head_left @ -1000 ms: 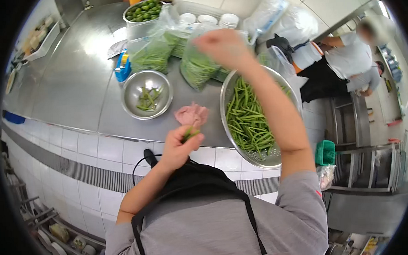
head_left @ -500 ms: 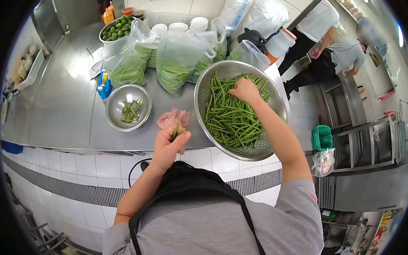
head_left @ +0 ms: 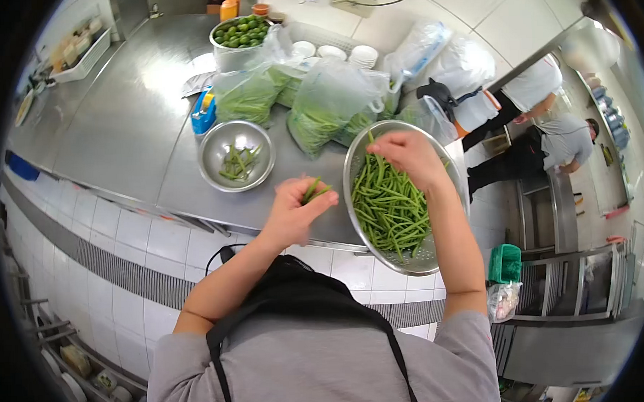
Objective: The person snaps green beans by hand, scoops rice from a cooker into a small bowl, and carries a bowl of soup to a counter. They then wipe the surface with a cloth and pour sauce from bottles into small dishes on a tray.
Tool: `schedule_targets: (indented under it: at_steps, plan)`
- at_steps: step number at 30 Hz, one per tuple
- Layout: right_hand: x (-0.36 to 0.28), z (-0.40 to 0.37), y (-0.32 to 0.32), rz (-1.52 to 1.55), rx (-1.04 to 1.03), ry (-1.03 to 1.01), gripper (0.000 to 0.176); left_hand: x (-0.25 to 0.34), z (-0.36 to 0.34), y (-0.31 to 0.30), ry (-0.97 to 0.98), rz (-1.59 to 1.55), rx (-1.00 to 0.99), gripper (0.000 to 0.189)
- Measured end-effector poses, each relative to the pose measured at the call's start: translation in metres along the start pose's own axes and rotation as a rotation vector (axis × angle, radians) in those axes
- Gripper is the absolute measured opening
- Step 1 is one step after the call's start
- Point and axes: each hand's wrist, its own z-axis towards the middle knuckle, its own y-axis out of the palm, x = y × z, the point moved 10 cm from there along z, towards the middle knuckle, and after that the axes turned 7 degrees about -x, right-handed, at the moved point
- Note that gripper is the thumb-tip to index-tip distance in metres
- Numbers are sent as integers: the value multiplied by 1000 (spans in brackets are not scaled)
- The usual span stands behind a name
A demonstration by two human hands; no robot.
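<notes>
My left hand (head_left: 294,212) is closed around a few green beans (head_left: 312,191) above the counter's front edge. To its right stands a large perforated metal colander (head_left: 352,207) full of green beans (head_left: 393,216). Over the colander's far side, my right hand (head_left: 411,155) pinches what looks like a single green bean (head_left: 371,138) between thumb and fingers. A small steel bowl (head_left: 208,157) on the left contains several bean pieces (head_left: 240,163). The pink cloth seen earlier is out of sight, apparently behind my left hand.
Plastic bags of green beans (head_left: 326,109) line the back of the steel counter (head_left: 131,130). Near them are a bowl of limes (head_left: 242,34), a blue tape dispenser (head_left: 204,114) and stacked white dishes (head_left: 363,56). Two people (head_left: 534,87) stand at the right; a green bin (head_left: 505,263) is below.
My right hand has risen out of the bean pile with a bean. My left hand still holds its beans, nearer the colander. The view has shifted, moving the counter rightward.
</notes>
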Motion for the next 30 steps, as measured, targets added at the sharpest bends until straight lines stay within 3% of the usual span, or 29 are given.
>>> schedule_targets:
  at_steps: [1, 2, 3, 5, 7, 9, 13, 14, 16, 17, 19, 21, 22, 23, 26, 28, 29, 30]
  plan:
    - [-25, 8, 12, -190, 34, -112, 16, -2, -2, 6, -26, -9, -26, 18]
    - [-46, 18, 29, -272, 30, -250, 17, 7, -2, 11, 147, 202, -78, 21]
    - [-66, 24, 43, -358, 39, -386, 18, 12, -6, 14, 142, 206, -84, 21]
    - [-89, 29, 49, -455, 139, -422, 18, -9, -19, 33, -196, 95, -155, 22]
    - [-89, 30, 31, -558, 238, -441, 19, -14, -28, 33, -154, 125, -162, 19]
    - [-75, 21, -7, -806, 465, -590, 19, -15, -36, 21, -113, 5, -100, 17]
    - [53, 41, -61, -925, 177, -16, 20, -21, -46, -3, -204, -107, -11, 20]
    - [65, 42, -57, -924, 179, -19, 20, -22, -45, -4, -175, -164, -16, 22]
    - [117, 40, -58, -832, 137, 298, 21, -22, -41, -1, -148, -214, -34, 25]
    - [129, 38, -54, -828, 149, 300, 21, -23, -38, 1, -150, -228, -29, 27]
    - [120, 35, -47, -804, 243, 135, 26, -19, -29, 8, -146, -233, -40, 29]
    - [111, 22, -55, -704, 258, 102, 28, -16, -23, 11, -191, -147, -4, 27]
    - [104, 9, -59, -424, 260, 84, 24, -4, -11, 8, -11, 109, -7, 14]
    - [93, -4, -58, -145, 258, 63, 19, 4, 0, 14, -7, 111, -14, 14]
    - [59, -39, -52, 69, 280, 69, 11, 14, 47, 41, -88, 251, -35, 18]
    - [45, -54, -47, 244, 290, 1, 9, 53, 68, 74, 459, 699, -71, 24]
    - [43, -59, -43, 242, 301, -11, 9, 56, 71, 82, 472, 702, -80, 24]
    - [42, -66, -39, 327, 318, -51, 9, 47, 76, 91, 286, 705, -142, 23]
